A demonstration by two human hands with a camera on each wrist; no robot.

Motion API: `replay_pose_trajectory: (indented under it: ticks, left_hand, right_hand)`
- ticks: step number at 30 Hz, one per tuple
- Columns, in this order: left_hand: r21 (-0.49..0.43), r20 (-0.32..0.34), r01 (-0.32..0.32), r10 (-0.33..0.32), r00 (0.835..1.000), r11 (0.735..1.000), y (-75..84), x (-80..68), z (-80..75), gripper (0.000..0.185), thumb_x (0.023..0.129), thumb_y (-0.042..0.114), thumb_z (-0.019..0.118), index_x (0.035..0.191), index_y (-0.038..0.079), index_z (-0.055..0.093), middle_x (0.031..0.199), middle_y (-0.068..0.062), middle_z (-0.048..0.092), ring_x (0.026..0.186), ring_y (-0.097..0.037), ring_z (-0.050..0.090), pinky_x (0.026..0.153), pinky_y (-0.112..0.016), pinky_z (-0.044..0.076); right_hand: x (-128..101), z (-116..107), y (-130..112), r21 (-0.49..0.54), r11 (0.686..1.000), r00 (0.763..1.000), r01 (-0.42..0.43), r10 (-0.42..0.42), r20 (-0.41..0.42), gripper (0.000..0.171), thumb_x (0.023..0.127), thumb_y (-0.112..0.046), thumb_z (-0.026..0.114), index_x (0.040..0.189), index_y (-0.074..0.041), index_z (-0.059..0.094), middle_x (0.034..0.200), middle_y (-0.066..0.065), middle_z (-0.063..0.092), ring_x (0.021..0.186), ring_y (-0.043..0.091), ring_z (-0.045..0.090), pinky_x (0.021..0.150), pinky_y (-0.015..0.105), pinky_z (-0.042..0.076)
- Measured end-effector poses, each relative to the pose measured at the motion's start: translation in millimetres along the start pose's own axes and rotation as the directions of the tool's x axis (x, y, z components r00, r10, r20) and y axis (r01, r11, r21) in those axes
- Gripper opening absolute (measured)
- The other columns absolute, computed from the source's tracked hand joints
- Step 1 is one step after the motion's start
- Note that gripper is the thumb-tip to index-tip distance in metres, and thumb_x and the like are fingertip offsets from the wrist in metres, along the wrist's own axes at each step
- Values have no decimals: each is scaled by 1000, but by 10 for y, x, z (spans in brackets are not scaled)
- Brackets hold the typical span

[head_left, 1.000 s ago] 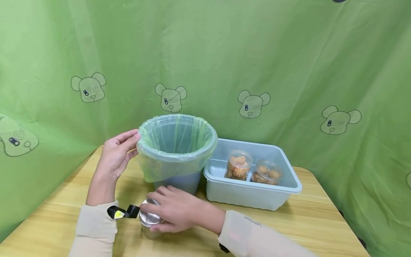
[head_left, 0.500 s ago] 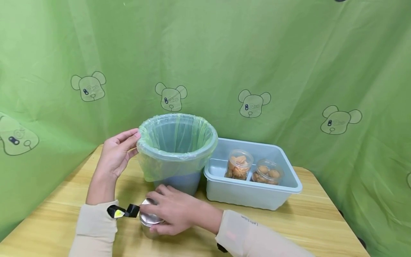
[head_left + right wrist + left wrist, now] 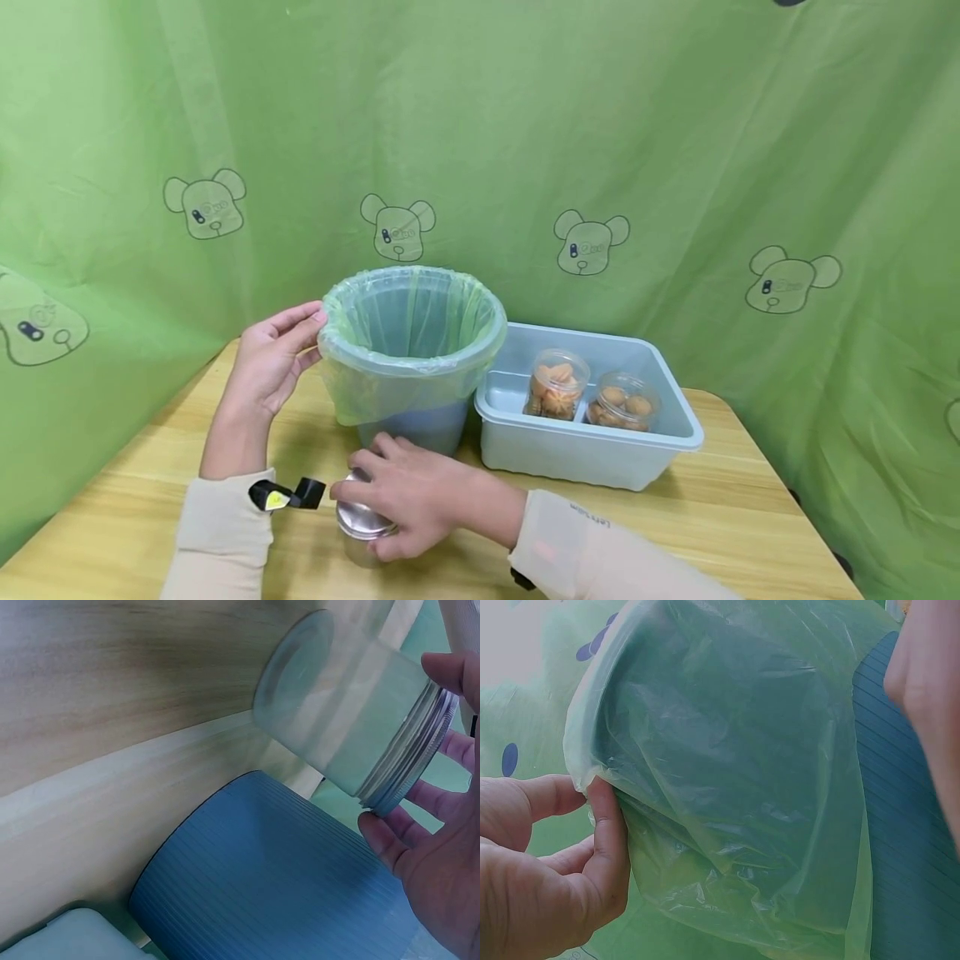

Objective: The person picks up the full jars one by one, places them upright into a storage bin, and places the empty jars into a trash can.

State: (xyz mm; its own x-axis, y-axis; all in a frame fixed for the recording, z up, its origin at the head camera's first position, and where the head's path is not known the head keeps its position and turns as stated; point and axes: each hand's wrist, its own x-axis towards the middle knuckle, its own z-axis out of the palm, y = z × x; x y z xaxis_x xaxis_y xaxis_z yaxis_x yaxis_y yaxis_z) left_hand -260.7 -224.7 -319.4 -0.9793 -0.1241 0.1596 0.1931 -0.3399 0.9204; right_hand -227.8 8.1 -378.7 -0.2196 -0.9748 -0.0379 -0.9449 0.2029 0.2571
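Note:
My left hand pinches the green plastic bin liner at the left rim of a blue trash bin; thumb and fingertips meet at the folded edge in the left wrist view. The liner covers the bin's rim and hangs down outside. In front of the bin, my right hand grips the silver screw lid of a clear jar, its thumb and fingers spread round the lid's edge. The jar stands upright on the table and looks empty in the right wrist view. From the head, the hand partly covers the lid.
Right of the bin, a light blue tub holds two clear jars of cookies, one taller and one shorter. All stand on a wooden table. A green curtain hangs behind and at the sides.
The lid and my right hand have shifted slightly right and toward me. My left hand stays at the bin's rim.

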Motion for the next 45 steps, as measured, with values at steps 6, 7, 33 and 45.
replay_pose_trajectory:
  ticks: [6,7,33,45]
  left_hand:
    - [-2,2,-1,1,1000,1000,4,-4,-2,43,95,17,75,132,-1,59,111,-1,66,93,-11,66,80,-21,58]
    - [-1,2,-1,1,1000,1000,4,-4,-2,43,95,17,75,132,-1,60,111,-1,66,93,-11,66,80,-21,58]
    - [-9,9,3,-2,1000,1000,2,-5,-15,39,94,17,76,129,3,63,111,-1,66,92,-11,66,80,-22,58]
    - [-34,19,-2,3,1000,999,-6,-1,-8,32,94,15,76,123,5,65,110,-1,67,92,-11,67,79,-22,58]
  right_hand:
    - [-45,-34,-3,-11,1000,1000,20,-20,21,71,85,-60,66,145,-30,45,128,-1,51,105,19,46,85,28,44]
    - [-54,-43,-1,-10,1000,999,24,-23,27,70,85,-61,66,144,-30,45,126,-2,51,104,18,46,84,28,44]
    - [-234,-509,-88,-144,988,997,62,-68,-43,63,79,-64,64,131,-30,52,109,-5,52,90,17,44,70,23,39]
    - [-222,-952,-187,-216,974,995,69,-82,-56,61,83,-63,60,134,-31,53,110,-5,55,92,20,48,71,25,43]
